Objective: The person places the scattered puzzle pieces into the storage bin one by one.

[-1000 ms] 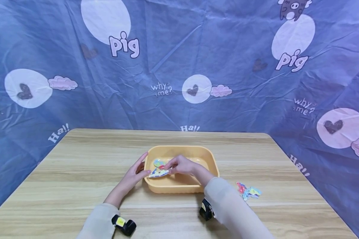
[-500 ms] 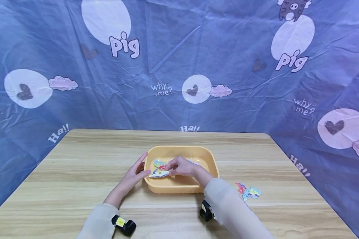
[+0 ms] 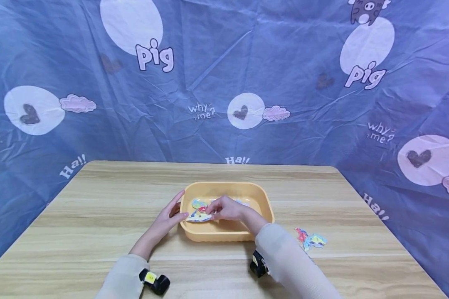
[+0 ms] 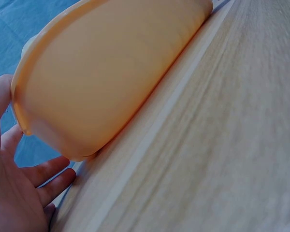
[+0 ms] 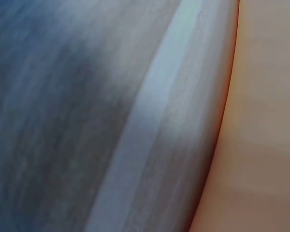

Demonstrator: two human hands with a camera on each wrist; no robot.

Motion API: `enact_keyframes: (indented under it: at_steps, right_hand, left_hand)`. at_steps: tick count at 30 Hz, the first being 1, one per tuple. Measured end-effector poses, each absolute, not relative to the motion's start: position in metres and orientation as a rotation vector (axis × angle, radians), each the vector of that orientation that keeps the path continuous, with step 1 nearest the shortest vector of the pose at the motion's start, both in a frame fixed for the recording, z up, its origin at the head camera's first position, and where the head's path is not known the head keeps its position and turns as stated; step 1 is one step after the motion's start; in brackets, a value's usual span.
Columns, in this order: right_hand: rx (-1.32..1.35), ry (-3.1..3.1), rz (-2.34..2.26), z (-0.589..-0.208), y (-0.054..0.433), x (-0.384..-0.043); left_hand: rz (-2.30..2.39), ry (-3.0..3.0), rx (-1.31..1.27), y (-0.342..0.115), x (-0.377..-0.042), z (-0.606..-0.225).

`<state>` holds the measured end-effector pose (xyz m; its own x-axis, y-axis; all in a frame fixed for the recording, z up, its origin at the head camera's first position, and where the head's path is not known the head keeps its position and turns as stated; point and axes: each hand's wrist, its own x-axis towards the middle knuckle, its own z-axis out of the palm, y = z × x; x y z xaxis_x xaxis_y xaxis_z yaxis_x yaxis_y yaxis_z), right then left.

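Note:
In the head view, a yellow-orange plastic basin (image 3: 224,236) stands mid-table. My left hand (image 3: 167,216) holds its left end, thumb over the rim and the other fingers along the outside. The left wrist view shows this hand (image 4: 19,179) against the basin's outer wall (image 4: 101,72). Inside the basin, my right hand (image 3: 228,208) pinches the right end of a flat white, blue and yellow cutout piece (image 3: 197,217). Just behind that lies a green and red cutout (image 3: 199,204). Pale pieces (image 3: 242,202) show partly behind the right hand.
On the wooden table (image 3: 108,199), right of the basin, lie a red cutout (image 3: 301,234) and a light blue and yellow cutout (image 3: 316,241), close to the right sleeve (image 3: 292,257). A blue printed cloth (image 3: 209,145) hangs behind the table's far edge.
The white, blue and yellow piece sits slightly higher and flatter in the basin. My right hand has shifted very slightly; pale pieces behind it now show. The left hand stays in place.

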<state>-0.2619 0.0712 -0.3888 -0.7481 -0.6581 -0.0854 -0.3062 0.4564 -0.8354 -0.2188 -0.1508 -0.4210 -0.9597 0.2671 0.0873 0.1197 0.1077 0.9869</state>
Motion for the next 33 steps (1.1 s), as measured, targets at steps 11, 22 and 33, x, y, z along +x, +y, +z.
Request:
enact_keyframes:
  at_steps: [11, 22, 33]
  right_hand:
    - [-0.771, 2.267, -1.252, -0.3886, 0.0702, -0.2609]
    - [-0.784, 2.336, -1.208, -0.3853, 0.0715, -0.2609]
    - [-0.804, 2.377, -1.197, -0.3848, 0.0735, -0.2593]
  left_hand:
    - [1.976, 2.252, 0.384, -0.1507, -0.2191, -0.4215]
    - [1.97, 2.256, 0.38, -0.1506, -0.219, -0.4204]
    - [1.959, 2.262, 0.37, -0.1497, -0.2192, -0.4203]
